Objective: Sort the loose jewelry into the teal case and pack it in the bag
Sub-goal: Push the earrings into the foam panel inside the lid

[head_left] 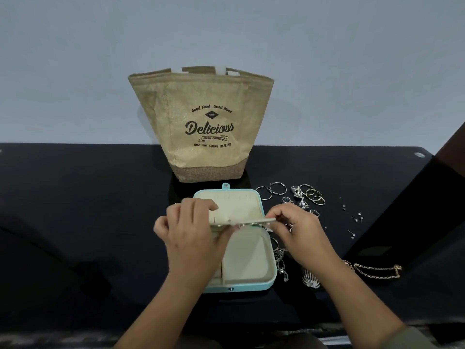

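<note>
There was one burlap tote bag [201, 122], one teal case [251, 285] and one cream earring panel [239, 215]. Two hands showed: one left hand [186, 238] and one right hand [299, 233]. Of loose jewelry there were two large hoop earrings [271, 191], one gold chain [372, 268], one silver fan-shaped piece [310, 282] and at least four tiny studs [356, 219]. The thin rings [313, 195] overlapped too much for an exact count; there were several.

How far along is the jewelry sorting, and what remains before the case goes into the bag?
Early stage. Done: the teal case lies open, its visible compartment bare. In hand: the left hand and right hand hold its cream panel by the ends. Remaining: the hoops, rings, studs and chain lie loose right of the case; the bag stands behind, without the case.
</note>
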{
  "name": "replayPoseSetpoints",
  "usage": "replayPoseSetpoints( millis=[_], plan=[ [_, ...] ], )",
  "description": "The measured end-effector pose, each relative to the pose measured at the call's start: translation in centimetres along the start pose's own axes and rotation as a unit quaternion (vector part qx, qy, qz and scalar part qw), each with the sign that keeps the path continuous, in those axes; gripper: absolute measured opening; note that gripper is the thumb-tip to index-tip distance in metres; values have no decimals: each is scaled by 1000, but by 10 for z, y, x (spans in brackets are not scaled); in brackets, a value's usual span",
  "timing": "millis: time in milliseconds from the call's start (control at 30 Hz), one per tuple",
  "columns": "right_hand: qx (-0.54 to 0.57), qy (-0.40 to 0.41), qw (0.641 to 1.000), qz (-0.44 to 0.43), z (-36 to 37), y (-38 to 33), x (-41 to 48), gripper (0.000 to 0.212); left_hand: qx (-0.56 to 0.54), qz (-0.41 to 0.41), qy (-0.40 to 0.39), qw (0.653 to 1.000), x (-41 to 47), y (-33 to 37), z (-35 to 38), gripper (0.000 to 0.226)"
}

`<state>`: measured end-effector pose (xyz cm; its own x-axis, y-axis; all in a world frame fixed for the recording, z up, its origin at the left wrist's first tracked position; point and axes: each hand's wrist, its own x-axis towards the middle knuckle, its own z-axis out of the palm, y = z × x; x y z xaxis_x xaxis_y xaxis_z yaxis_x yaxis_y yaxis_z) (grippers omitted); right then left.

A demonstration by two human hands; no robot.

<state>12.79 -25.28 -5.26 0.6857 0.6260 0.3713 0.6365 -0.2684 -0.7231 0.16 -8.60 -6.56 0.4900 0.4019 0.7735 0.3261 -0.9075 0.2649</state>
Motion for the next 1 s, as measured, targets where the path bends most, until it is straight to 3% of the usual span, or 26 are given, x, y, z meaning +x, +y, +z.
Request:
replayPoseSetpoints(
  millis=[67, 133, 233, 333, 467, 800, 1000],
  plan=[
    [28, 23, 998, 44, 1, -1, 10, 11, -122, -31, -57, 990, 11, -17, -2, 42],
    [56, 34, 994, 92, 4, 0, 22, 10, -243, -108, -122, 956, 23, -29, -1, 32],
    [68, 36, 985, 153, 15, 7, 42, 8, -285, -170, -172, 927, 39, -37, 9, 27],
    [62, 36, 978, 197, 25, 15, 57, 12, -295, -207, -207, 910, 49, -40, 22, 36],
    [54, 34, 974, 218, 31, 22, 63, 15, -269, -224, -252, 902, 54, -45, 35, 46],
    [87, 36, 969, 228, 36, 24, 63, 10, -205, -200, -219, 933, 49, -37, 45, 66],
    [75, 8, 973, 217, 35, 15, 56, 16, -89, -191, -243, 947, 46, -24, 43, 71]
  ],
)
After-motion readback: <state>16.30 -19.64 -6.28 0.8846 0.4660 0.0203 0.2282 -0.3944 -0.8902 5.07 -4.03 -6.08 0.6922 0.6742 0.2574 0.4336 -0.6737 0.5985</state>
